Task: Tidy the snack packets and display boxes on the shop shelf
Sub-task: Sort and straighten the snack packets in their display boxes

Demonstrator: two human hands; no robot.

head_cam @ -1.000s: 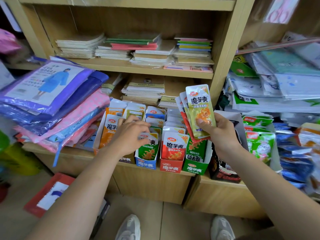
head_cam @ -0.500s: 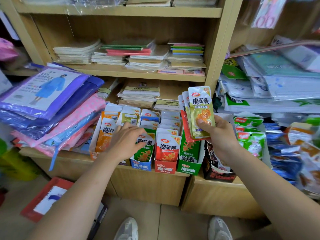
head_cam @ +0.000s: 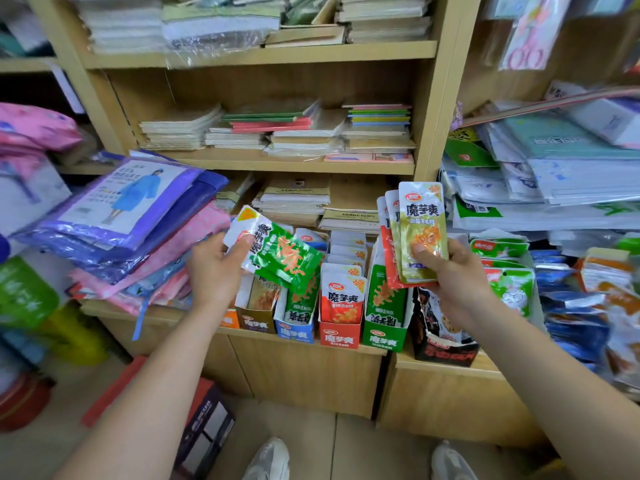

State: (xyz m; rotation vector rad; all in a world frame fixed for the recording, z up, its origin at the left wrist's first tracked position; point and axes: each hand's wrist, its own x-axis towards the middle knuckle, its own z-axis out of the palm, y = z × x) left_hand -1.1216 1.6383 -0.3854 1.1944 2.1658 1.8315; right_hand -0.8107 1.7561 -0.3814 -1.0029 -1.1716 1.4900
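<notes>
Wooden shelf unit (head_cam: 294,164) fills the view. Stacks of notebooks (head_cam: 277,129) lie flat on its middle board. A pile of bagged raincoats (head_cam: 114,216) slumps on the left end of the lower ledge.

A row of display boxes stands along the ledge front, open tops up, touching side by side.
- Brown box (head_cam: 255,322): one brownish packet at the front.
- Blue box (head_cam: 294,332): green packets upright.
- Red box (head_cam: 340,336): red-and-white packets filed upright, front to back, well filled.
- Green box (head_cam: 384,337): green packet at the front, print inverted.
- Black box (head_cam: 443,348): torn front edge, contents unclear.

Hands are well apart, each above the row.
- Left hand (head_cam: 216,268): pinches a green packet (head_cam: 280,252) by its white top end, thumb on the face. The long axis runs diagonally, with the top up-left and the bottom down-right, over the brown and blue boxes. Glossy foil, orange food picture, black lettering on the white.
- Right hand (head_cam: 453,282): grips a fanned bunch of packets (head_cam: 420,230) above the green box, thumb across the lower front. Long axes near upright, tops up. The front one is yellow-green with an orange picture; a red one (head_cam: 389,271) shows behind.
</notes>
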